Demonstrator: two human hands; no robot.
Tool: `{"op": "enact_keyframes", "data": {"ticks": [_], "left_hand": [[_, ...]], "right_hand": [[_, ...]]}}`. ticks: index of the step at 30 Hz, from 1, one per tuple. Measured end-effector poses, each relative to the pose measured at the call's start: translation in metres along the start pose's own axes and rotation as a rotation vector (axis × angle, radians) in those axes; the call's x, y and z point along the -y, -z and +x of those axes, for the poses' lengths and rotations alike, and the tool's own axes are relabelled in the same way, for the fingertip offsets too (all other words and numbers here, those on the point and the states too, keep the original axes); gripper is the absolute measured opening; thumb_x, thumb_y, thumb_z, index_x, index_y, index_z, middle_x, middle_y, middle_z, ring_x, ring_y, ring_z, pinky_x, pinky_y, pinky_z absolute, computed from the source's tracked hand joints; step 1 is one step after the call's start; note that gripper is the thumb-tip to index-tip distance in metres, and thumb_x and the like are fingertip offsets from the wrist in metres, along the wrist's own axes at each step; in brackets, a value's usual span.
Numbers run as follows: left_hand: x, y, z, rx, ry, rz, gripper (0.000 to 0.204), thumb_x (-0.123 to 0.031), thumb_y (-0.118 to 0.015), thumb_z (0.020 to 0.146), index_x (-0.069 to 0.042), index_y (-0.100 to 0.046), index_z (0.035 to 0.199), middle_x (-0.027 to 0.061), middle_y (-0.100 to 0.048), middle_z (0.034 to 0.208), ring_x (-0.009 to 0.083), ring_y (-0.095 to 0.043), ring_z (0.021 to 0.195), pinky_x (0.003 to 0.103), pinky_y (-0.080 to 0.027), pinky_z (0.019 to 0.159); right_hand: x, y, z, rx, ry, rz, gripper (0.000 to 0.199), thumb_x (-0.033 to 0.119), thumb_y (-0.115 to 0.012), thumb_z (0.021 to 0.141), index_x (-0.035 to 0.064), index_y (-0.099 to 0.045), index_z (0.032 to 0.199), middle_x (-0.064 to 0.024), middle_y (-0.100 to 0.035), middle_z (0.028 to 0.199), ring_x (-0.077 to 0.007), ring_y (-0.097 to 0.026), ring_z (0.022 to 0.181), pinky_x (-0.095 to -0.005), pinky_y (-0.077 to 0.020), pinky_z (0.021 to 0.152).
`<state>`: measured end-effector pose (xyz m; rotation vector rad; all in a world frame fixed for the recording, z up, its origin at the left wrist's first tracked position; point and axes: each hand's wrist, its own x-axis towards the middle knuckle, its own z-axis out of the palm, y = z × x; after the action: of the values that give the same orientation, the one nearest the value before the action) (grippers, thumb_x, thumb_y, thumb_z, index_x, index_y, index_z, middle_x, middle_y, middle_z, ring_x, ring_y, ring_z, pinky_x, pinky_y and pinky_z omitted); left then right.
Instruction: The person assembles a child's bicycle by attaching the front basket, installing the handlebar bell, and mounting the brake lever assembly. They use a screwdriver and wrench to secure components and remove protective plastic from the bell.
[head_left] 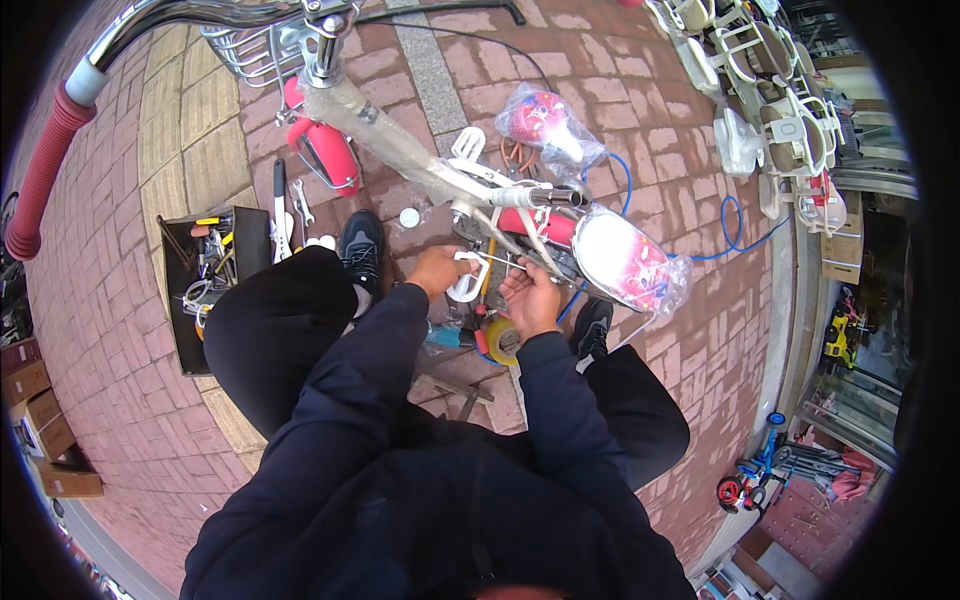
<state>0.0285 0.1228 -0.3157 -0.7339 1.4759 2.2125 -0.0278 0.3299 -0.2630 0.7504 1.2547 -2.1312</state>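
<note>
A small bicycle with a cream frame (385, 140) stands before me, its tube partly wrapped in clear plastic. My left hand (437, 272) is closed on a white pedal (466, 280) beside the lower frame. My right hand (530, 298) is just right of it, palm turned up and fingers curled near the crank area. A thin metal rod runs between the pedal and these fingers; what they hold is unclear. Another white pedal (468, 143) shows on the far side. A white and pink saddle (612, 262) in clear plastic lies right of the frame.
An open toolbox (255, 240) stands left, near an adjustable wrench (282, 225) and a spanner (302, 203). Below my hands lies a yellow tape roll (503, 341). A blue hose (737, 240) crosses the bricks. White child seats (795, 125) are stacked at the right.
</note>
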Motion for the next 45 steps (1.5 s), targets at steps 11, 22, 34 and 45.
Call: {"op": "enact_keyframes", "data": {"ticks": [11, 22, 34, 45], "left_hand": [[0.001, -0.002, 0.003, 0.029, 0.034, -0.075, 0.019, -0.015, -0.075, 0.097, 0.000, -0.076, 0.109, 0.0040, -0.078, 0.094, 0.0092, -0.059, 0.073, 0.027, -0.046, 0.067], [0.063, -0.020, 0.051, -0.147, -0.047, 0.247, 0.030, -0.025, -0.083, 0.085, 0.002, -0.078, 0.097, 0.0180, -0.079, 0.089, 0.0253, -0.076, 0.079, 0.040, -0.059, 0.073], [0.077, 0.095, 0.081, -0.528, 0.002, 0.871, 0.036, -0.026, -0.083, 0.084, 0.004, -0.078, 0.103, 0.0207, -0.079, 0.093, 0.0313, -0.076, 0.086, 0.043, -0.057, 0.077], [-0.038, 0.104, 0.009, 0.204, 0.090, 0.021, 0.021, -0.016, -0.080, 0.094, 0.002, -0.078, 0.104, 0.0051, -0.077, 0.091, 0.0133, -0.064, 0.074, 0.029, -0.049, 0.067]], "right_hand": [[-0.021, 0.026, 0.027, 0.051, -0.201, 0.288, 0.021, 0.019, -0.059, 0.102, 0.0038, -0.069, 0.112, -0.0089, -0.073, 0.086, -0.0228, -0.072, 0.075, -0.0398, -0.0610, 0.074], [0.009, -0.038, -0.020, -0.045, 0.321, -1.075, 0.032, 0.025, -0.077, 0.097, -0.0005, -0.075, 0.115, -0.0077, -0.075, 0.078, -0.0099, -0.068, 0.065, -0.0282, -0.0548, 0.061], [-0.053, -0.059, 0.064, 0.278, 0.504, -1.454, 0.033, 0.024, -0.069, 0.096, 0.0019, -0.076, 0.119, -0.0234, -0.076, 0.114, -0.0410, -0.073, 0.107, -0.0448, -0.0561, 0.095], [0.048, -0.112, -0.021, 0.444, 0.750, -1.414, 0.021, 0.020, -0.070, 0.096, 0.0017, -0.075, 0.104, -0.0202, -0.075, 0.101, -0.0417, -0.071, 0.094, -0.0489, -0.0564, 0.084]]}}
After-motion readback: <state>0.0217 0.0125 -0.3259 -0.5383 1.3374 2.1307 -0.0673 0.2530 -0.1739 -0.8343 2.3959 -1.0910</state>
